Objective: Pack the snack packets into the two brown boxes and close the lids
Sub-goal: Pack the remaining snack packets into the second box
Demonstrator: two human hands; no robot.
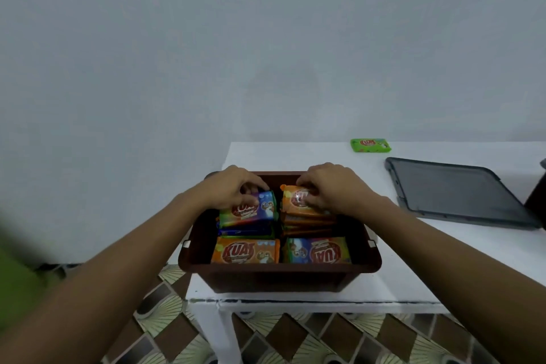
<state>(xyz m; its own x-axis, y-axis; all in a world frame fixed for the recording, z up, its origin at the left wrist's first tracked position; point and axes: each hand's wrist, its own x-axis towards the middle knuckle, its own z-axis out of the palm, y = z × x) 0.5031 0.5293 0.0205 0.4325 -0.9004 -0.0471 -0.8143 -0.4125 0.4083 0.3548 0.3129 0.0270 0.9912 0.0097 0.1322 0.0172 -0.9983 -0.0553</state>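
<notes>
A brown box (277, 276) stands open at the near left corner of the white table (413, 269). Several snack packets fill it in stacks. My left hand (233, 186) grips a blue and green packet (251, 211) on the back left stack. My right hand (331, 186) presses its fingers on an orange packet (295, 207) on the back right stack. In the front row lie an orange packet (245, 251) and a green-edged packet (319, 251). One green packet (370, 145) lies alone at the table's far edge by the wall.
A dark grey lid (455, 192) lies flat on the table to the right of the box. A dark object (539, 195) shows at the right frame edge. The wall rises right behind the table. Patterned floor tiles lie below.
</notes>
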